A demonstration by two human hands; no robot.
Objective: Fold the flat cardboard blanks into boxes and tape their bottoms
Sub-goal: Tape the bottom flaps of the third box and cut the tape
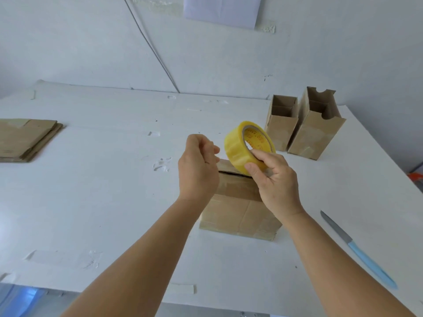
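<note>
1. White table (114,202), bits of old tape stuck on.
2. Box (240,216) stands just below fingers (258,172).
3. Flat blanks (25,139) far left of fingers.
4. 2 open boxes (304,124) beyond, right.
5. Blue-handled knife (357,250) near right.

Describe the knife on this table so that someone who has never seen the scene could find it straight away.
Start at the white table and go to its near right side, to the right of the person's right hand holding the yellow tape roll. The knife lies flat there, alone, at a slant. It is the only thing that is not cardboard or tape: a grey blade with a light blue handle.
</note>
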